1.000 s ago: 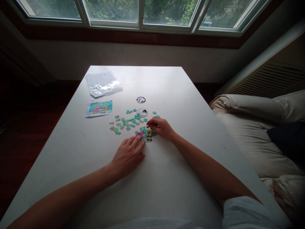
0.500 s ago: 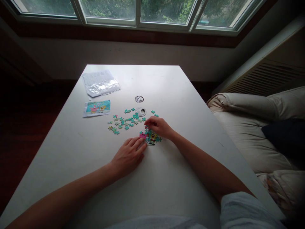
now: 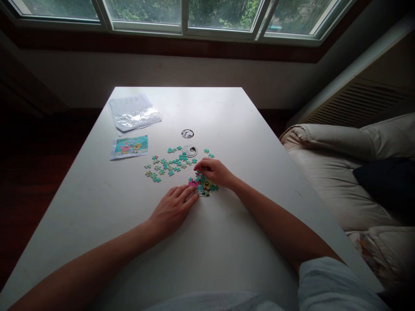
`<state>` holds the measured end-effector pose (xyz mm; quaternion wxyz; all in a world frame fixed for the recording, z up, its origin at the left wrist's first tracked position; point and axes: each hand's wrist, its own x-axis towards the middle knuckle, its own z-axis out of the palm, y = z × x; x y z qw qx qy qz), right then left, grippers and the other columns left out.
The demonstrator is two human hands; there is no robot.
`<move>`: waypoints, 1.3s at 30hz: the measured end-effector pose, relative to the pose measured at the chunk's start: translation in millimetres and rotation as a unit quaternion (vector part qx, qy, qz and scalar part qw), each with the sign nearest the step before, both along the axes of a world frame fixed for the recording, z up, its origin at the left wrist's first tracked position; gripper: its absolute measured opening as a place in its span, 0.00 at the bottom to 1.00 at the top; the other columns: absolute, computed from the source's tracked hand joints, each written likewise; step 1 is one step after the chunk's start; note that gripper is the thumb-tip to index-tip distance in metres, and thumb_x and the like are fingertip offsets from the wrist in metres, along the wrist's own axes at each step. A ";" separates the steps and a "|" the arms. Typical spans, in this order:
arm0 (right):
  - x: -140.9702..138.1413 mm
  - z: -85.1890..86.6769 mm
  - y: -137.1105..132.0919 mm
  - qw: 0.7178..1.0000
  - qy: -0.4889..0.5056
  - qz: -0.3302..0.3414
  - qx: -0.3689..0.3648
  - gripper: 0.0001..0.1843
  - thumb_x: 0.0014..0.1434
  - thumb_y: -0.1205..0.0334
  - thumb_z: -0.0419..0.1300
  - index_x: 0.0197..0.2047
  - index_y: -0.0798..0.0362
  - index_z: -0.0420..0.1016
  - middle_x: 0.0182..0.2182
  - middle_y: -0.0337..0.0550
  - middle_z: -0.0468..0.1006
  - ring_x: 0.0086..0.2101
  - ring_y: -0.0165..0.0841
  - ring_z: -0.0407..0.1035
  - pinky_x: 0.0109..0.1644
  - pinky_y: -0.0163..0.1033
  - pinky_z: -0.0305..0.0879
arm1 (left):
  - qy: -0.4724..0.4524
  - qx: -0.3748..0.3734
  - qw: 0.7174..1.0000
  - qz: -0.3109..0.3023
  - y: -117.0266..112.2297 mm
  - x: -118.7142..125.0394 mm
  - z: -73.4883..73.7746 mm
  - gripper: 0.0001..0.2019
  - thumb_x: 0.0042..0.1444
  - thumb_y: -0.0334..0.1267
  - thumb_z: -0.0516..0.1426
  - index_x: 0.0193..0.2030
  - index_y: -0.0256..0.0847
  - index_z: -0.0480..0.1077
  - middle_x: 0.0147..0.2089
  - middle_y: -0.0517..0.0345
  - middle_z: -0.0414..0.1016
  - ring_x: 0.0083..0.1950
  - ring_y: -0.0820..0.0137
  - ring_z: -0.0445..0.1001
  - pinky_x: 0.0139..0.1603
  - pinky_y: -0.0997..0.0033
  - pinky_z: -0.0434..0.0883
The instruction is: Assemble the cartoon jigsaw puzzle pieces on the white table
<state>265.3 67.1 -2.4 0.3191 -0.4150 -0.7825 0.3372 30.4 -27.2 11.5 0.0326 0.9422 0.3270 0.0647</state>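
Note:
A partly joined jigsaw puzzle (image 3: 205, 185) with bright cartoon figures lies flat between my hands. My left hand (image 3: 173, 207) rests palm down, fingers stretched out, its fingertips touching the puzzle's lower left edge. Over the top edge, my right hand (image 3: 215, 170) bends its thumb and fingers together in a pinch. Whatever is between those fingertips is too small and hidden to make out. Loose teal and pale green puzzle pieces (image 3: 171, 166) are scattered to the left of and beyond the joined part.
A picture sheet (image 3: 129, 147) with the cartoon scene lies on the white table (image 3: 227, 250), left of the pieces. Behind it is a clear plastic bag (image 3: 134, 113) with paper. Two round metallic fittings (image 3: 189, 150) are set in the tabletop. A sofa (image 3: 317, 181) stands on the right.
The whole view has shifted slightly. My left hand stays at the puzzle's edge, and my right hand keeps its pinch over the top edge with hardly any movement.

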 end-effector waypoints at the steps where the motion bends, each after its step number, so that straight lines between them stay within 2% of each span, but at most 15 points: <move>1: 0.0 -0.4 0.0 1.000 0.001 -0.003 0.001 0.11 0.62 0.67 0.58 0.41 0.51 0.82 0.36 0.41 0.79 0.33 0.28 0.69 0.40 0.35 0.65 | -0.002 0.001 1.000 0.000 0.0 0.3 0.1 0.18 0.68 0.32 0.49 0.63 0.41 0.66 0.68 0.49 0.65 0.67 0.57 0.63 0.65 0.55 0.62; 5: 1.7 -2.8 1.4 1.000 0.011 -0.027 0.006 0.10 0.63 0.67 0.57 0.41 0.51 0.81 0.36 0.41 0.78 0.32 0.28 0.68 0.38 0.35 0.64 | -0.004 0.000 1.000 0.003 0.2 -0.2 0.0 0.18 0.68 0.32 0.50 0.63 0.42 0.66 0.68 0.49 0.65 0.67 0.58 0.63 0.65 0.55 0.63; 11: 9.9 -4.7 6.7 0.995 -0.022 -0.075 0.058 0.10 0.64 0.68 0.55 0.40 0.50 0.79 0.37 0.41 0.77 0.31 0.29 0.67 0.38 0.35 0.63 | -0.005 -0.008 1.000 0.001 2.4 -4.6 1.5 0.18 0.67 0.30 0.50 0.61 0.43 0.67 0.66 0.49 0.66 0.64 0.57 0.64 0.61 0.56 0.65; 17: 14.8 -8.0 7.6 0.987 -0.100 -0.092 0.088 0.11 0.62 0.70 0.56 0.40 0.50 0.79 0.38 0.42 0.76 0.33 0.31 0.68 0.40 0.36 0.62 | -0.032 -0.032 0.999 -0.003 2.5 -4.8 6.6 0.15 0.68 0.32 0.50 0.58 0.45 0.70 0.59 0.50 0.71 0.58 0.60 0.67 0.55 0.58 0.68; 23: 15.5 -5.4 6.8 0.985 -0.107 -0.098 0.091 0.11 0.60 0.71 0.56 0.39 0.50 0.78 0.37 0.41 0.75 0.30 0.30 0.65 0.38 0.36 0.61 | -0.073 -0.040 0.997 0.004 15.0 -12.2 11.1 0.13 0.68 0.33 0.50 0.53 0.45 0.73 0.53 0.52 0.76 0.52 0.63 0.71 0.53 0.60 0.69; 25: 16.2 -5.0 7.0 0.986 -0.097 -0.099 0.088 0.11 0.59 0.71 0.56 0.39 0.50 0.78 0.37 0.42 0.75 0.30 0.29 0.65 0.38 0.36 0.62 | -0.085 -0.023 0.995 0.046 28.3 -22.6 18.5 0.14 0.68 0.32 0.50 0.53 0.45 0.74 0.51 0.52 0.78 0.51 0.63 0.71 0.53 0.61 0.70; 27: 17.0 -5.4 7.4 0.987 -0.086 -0.102 0.087 0.11 0.59 0.71 0.56 0.38 0.50 0.78 0.37 0.42 0.76 0.30 0.30 0.65 0.38 0.36 0.62 | -0.087 -0.003 0.990 0.112 44.8 -39.4 29.3 0.15 0.68 0.32 0.49 0.52 0.45 0.75 0.50 0.52 0.79 0.51 0.62 0.72 0.52 0.60 0.70; 32: 17.5 -8.0 8.1 0.989 -0.069 -0.102 0.078 0.10 0.59 0.70 0.56 0.38 0.50 0.78 0.36 0.41 0.75 0.29 0.29 0.64 0.36 0.36 0.60 | -0.018 0.005 0.964 0.265 78.6 -92.6 51.8 0.15 0.66 0.38 0.50 0.52 0.45 0.76 0.51 0.53 0.79 0.51 0.57 0.75 0.48 0.60 0.70; 35: 16.8 -9.4 8.1 0.990 -0.062 -0.104 0.072 0.10 0.59 0.70 0.56 0.38 0.50 0.78 0.35 0.40 0.75 0.28 0.29 0.63 0.36 0.36 0.59 | 0.028 -0.019 0.953 0.302 85.3 -110.1 52.8 0.15 0.66 0.40 0.50 0.51 0.46 0.76 0.51 0.53 0.80 0.50 0.57 0.76 0.41 0.64 0.69; 39: 16.4 -9.7 7.7 0.990 -0.059 -0.105 0.075 0.10 0.59 0.70 0.56 0.39 0.51 0.79 0.35 0.41 0.76 0.29 0.30 0.64 0.36 0.36 0.59 | 0.043 -0.066 0.949 0.305 86.1 -110.5 45.8 0.14 0.64 0.42 0.52 0.48 0.48 0.77 0.48 0.56 0.80 0.46 0.61 0.77 0.35 0.69 0.66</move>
